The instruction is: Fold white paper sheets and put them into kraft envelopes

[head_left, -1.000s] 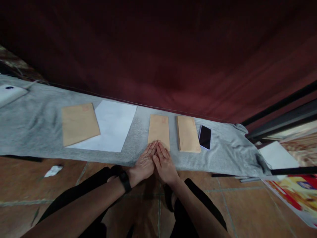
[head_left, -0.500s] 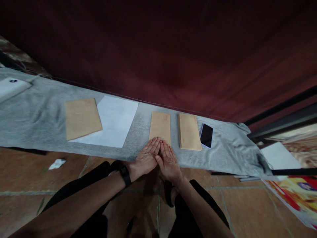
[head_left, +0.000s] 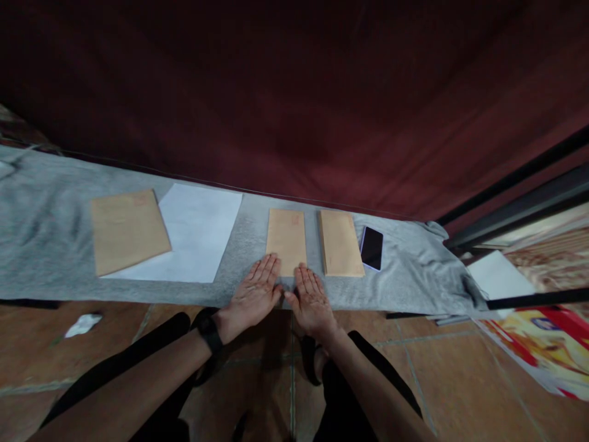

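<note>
A brown paper envelope (head_left: 286, 236) with a small red print lies flat in front of me on the grey cloth. My left hand (head_left: 255, 288) rests palm down at its lower left corner, fingers stretched out. At the lower right corner lies my right hand (head_left: 313, 302), also flat, its fingertips touching the envelope's edge. Neither hand grips anything. To the right is a stack of brown envelopes (head_left: 341, 244). Farther left, a larger-looking brown envelope (head_left: 129, 232) partly covers a white sheet of paper (head_left: 197, 230).
A phone (head_left: 372, 248) with a dark screen lies right of the stack. The grey cloth (head_left: 409, 276) covers a narrow table before a dark red curtain (head_left: 294, 123). A crumpled white tissue (head_left: 83, 325) and a colourful printed bag (head_left: 543, 347) are on the tiled floor.
My hands have moved apart, from side by side over the envelope's lower edge to its two lower corners. More of the envelope shows. The view has shifted slightly to the right.
</note>
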`<action>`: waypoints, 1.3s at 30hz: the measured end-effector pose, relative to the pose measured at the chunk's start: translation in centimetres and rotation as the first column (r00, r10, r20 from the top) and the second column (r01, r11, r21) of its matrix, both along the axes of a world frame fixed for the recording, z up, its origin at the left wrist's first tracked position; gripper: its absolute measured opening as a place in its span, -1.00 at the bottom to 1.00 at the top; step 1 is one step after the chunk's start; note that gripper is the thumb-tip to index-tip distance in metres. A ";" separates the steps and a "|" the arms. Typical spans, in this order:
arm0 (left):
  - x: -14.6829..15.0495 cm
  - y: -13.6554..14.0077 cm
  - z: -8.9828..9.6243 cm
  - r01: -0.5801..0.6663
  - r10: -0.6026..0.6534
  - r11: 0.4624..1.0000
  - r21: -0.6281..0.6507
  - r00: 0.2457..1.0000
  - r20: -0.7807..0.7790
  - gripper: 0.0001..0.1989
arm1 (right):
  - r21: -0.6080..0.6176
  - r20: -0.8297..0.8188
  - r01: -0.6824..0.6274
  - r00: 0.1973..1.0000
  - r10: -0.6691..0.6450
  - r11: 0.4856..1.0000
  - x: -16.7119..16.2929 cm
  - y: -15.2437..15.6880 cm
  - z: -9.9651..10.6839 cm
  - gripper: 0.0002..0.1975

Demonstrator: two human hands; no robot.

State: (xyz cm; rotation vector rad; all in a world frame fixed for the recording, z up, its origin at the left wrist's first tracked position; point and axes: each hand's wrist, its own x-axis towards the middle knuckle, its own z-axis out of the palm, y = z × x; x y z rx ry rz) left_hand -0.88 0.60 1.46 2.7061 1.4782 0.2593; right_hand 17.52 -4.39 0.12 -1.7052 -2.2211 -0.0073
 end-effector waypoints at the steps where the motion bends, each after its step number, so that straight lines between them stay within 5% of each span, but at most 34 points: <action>1: -0.1 0.1 0.1 -0.016 0.016 1.000 -0.009 1.000 -0.010 -0.39 | 0.000 0.008 0.008 1.000 -0.008 1.000 0.0 0.0 0.1 -0.37; 13: 0.2 1.0 0.6 -0.067 0.065 0.994 0.085 0.997 0.033 -0.39 | -0.050 -0.086 0.150 0.984 -0.154 0.987 -0.6 1.0 1.4 -0.46; 19: 1.9 3.3 0.8 0.086 -0.093 0.993 0.075 0.992 0.087 -0.40 | -0.052 -0.198 0.073 0.977 -0.082 0.996 -0.1 3.4 2.3 -0.48; 26: 3.8 4.6 0.0 0.097 -0.095 0.994 -0.044 0.994 0.047 -0.41 | -0.122 -0.219 0.021 0.975 -0.047 0.992 -0.5 5.6 2.0 -0.49; 39: 3.2 5.1 0.8 0.146 -0.141 0.987 -0.064 0.987 0.082 -0.47 | -0.110 -0.322 -0.060 0.947 0.022 0.992 0.7 5.6 2.4 -0.69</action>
